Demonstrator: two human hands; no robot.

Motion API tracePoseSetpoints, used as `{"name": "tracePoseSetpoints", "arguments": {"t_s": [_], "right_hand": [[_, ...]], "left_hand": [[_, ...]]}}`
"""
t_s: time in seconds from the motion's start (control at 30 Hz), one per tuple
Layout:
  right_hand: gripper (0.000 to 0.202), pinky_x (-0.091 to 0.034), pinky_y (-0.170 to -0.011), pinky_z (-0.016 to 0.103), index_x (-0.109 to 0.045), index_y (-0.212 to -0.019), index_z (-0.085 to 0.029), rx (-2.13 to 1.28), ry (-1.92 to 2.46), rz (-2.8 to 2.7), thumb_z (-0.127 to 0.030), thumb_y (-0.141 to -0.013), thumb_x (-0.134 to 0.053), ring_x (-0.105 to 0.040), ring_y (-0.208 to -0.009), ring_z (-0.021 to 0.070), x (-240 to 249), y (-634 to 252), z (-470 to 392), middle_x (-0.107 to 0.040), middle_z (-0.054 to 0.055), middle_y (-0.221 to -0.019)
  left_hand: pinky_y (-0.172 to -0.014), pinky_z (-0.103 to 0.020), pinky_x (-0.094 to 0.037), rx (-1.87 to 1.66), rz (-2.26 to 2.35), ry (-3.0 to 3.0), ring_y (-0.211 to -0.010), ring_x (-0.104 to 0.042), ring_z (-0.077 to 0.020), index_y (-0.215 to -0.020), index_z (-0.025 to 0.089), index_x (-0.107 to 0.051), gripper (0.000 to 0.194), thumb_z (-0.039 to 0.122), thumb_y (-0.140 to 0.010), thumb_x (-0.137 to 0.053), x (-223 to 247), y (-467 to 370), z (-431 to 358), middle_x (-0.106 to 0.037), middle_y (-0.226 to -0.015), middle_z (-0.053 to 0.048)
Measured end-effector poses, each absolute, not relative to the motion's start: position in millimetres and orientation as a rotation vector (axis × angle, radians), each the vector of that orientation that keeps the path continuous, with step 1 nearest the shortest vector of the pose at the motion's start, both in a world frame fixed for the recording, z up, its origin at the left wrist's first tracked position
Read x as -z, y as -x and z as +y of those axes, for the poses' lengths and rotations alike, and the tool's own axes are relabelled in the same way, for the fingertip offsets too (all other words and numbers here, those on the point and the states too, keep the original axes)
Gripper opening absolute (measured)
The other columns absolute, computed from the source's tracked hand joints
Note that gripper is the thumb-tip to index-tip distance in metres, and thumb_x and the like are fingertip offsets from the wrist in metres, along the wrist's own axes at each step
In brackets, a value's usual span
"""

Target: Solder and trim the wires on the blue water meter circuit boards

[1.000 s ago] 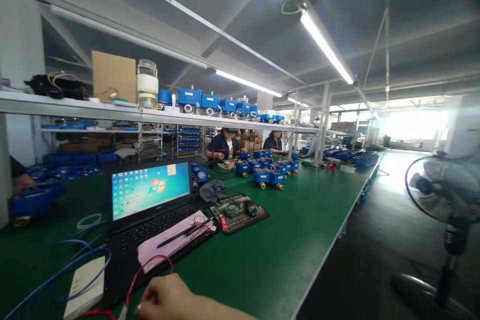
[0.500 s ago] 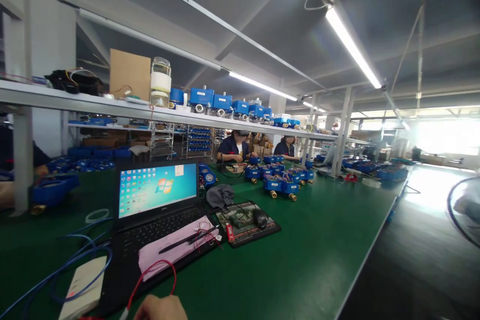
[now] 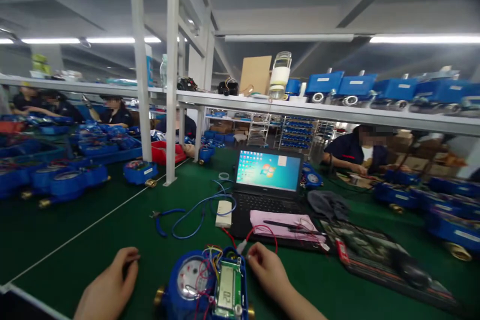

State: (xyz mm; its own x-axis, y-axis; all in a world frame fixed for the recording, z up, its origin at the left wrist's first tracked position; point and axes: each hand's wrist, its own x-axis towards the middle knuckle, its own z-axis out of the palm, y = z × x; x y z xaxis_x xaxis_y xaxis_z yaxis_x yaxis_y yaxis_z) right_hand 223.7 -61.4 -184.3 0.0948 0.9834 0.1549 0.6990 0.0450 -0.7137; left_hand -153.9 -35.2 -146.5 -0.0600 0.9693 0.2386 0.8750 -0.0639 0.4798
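— Head view's swung L vs. half a sec ago: laptop now sits R of centre, & L hand plus open meter have come into frame.

— Where's the meter exactly?

— Bottom mid, on the counter, btwn both hands. LCD faces up next to the round dial; thin wires run loose over it.

— L hand's doing what?

— It's L of the meter, apart from it. Fingers loosely curled, w/ a small gap to the thumb.

— And R hand?

— Just R of the meter's far end, tips by the white plug on the red lead. Fingers bunched; can't tell if clamped on the plug or only beside it.

— Rest?

— Pliers & blue cable L of the white box, which is by the laptop's L side. Pink cloth on the laptop, dark sticks on top. Mouse on its pad, R. Co-worker behind, R of laptop. More blue meters up on the shelf.
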Motion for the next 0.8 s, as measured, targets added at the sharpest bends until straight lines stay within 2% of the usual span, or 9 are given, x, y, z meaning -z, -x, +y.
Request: {"name": "tracePoseSetpoints", "arguments": {"t_s": [0.2,0.4,0.7,0.8], "right_hand": [[0.009,-0.040,-0.055,0.022,-0.056,-0.079,-0.016,-0.510,1.733,-1.655,-0.017,-0.088,-0.054,-0.050,-0.054,0.0106,184.0,-225.2,-57.5,-0.049,-0.006,-0.058],[0.020,-0.051,-0.065,0.030,-0.060,-0.089,-0.013,-0.444,1.849,-1.571,-0.032,-0.092,-0.055,-0.058,-0.066,0.0123,179.1,-221.7,-53.6,-0.060,0.000,-0.078],[0.023,-0.052,-0.074,0.035,-0.060,-0.099,-0.014,-0.330,1.962,-1.560,-0.035,-0.093,-0.053,-0.062,-0.082,0.0164,160.7,-210.2,-55.2,-0.063,0.004,-0.096],[0.023,-0.052,-0.077,0.036,-0.061,-0.100,-0.014,-0.282,2.004,-1.556,-0.035,-0.093,-0.053,-0.062,-0.084,0.0171,153.5,-204.8,-57.2,-0.063,0.005,-0.098]], "left_hand": [[-0.071,-0.030,-0.049,-0.771,1.985,-1.977,-0.087,-0.065,-0.0207,-0.099,0.024,-0.044,0.032,0.042,-0.081,-0.025,130.6,140.4,-40.8,-0.066,-0.102,-0.002],[-0.065,-0.030,-0.047,-0.718,1.976,-2.029,-0.083,-0.065,-0.0219,-0.101,0.023,-0.044,0.031,0.041,-0.083,-0.026,127.0,141.4,-39.0,-0.066,-0.102,-0.002],[-0.063,-0.030,-0.048,-0.826,1.935,-2.058,-0.078,-0.066,-0.0234,-0.097,0.023,-0.050,0.025,0.037,-0.084,-0.033,130.2,150.8,-30.5,-0.068,-0.098,-0.002],[-0.058,-0.033,-0.049,-0.898,1.929,-2.088,-0.068,-0.066,-0.0252,-0.091,0.023,-0.052,0.025,0.038,-0.081,-0.035,141.4,157.0,-19.3,-0.069,-0.091,-0.003]]}}
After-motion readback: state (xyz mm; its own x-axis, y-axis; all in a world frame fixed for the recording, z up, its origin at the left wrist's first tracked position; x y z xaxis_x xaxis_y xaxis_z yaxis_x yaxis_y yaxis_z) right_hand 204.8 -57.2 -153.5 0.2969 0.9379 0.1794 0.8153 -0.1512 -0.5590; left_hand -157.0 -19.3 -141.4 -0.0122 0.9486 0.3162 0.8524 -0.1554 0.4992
